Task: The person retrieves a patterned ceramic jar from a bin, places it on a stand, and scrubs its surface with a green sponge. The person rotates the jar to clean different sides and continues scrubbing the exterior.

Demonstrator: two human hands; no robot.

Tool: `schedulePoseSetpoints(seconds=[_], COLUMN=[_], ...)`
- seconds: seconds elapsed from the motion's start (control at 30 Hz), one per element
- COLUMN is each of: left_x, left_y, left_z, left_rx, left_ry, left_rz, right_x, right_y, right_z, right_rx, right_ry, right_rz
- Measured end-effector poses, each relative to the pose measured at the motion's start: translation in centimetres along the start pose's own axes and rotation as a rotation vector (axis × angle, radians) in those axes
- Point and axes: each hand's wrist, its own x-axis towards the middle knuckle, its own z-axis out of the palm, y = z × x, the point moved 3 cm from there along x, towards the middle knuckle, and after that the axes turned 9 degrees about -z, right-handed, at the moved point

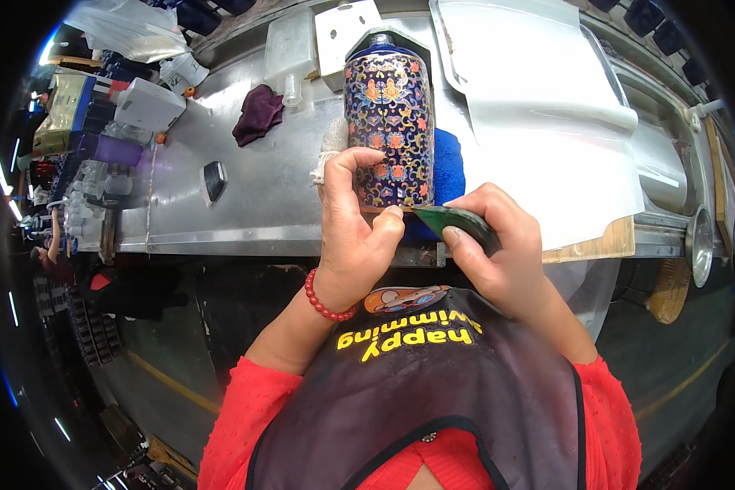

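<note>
A dark blue bottle (388, 106) with a dense floral pattern lies on its side, its neck pointing away from me and its base toward me. My left hand (345, 237) grips its lower left side, with the thumb near the bottom edge and a bent finger on the front. White cloth (331, 151) covers one or more fingers of that hand along the bottle's left side. In my right hand (505, 245) is a green flat scraper (453, 218), pinched between thumb and fingers. The scraper's tip reaches the bottle's lower right corner; whether it touches is unclear.
A blue towel (449, 167) lies under and right of the bottle. White sheets (555, 139) cover the bench's right side. On the metal bench (196, 163) are a dark purple cloth (259, 115) and a small black-and-white object (213, 181). Boxes and clear containers crowd the far left.
</note>
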Motion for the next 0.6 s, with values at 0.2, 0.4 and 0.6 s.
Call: schedulePoseSetpoints(seconds=[0.2,0.4,0.6], left_x=[0.04,0.18,0.25], left_y=[0.38,0.28,-0.01], left_z=[0.15,0.01,-0.2], left_rx=[-0.018,-0.089,-0.001], left_ry=[0.001,0.005,0.032], left_rz=[0.01,-0.013,0.045], right_x=[-0.12,-0.06,-0.22], right_y=[0.6,0.84,1.07], right_z=[0.37,0.6,0.64], right_rx=[0.186,0.265,0.34], right_ry=[0.014,0.038,-0.033], right_rz=[0.248,0.307,0.391])
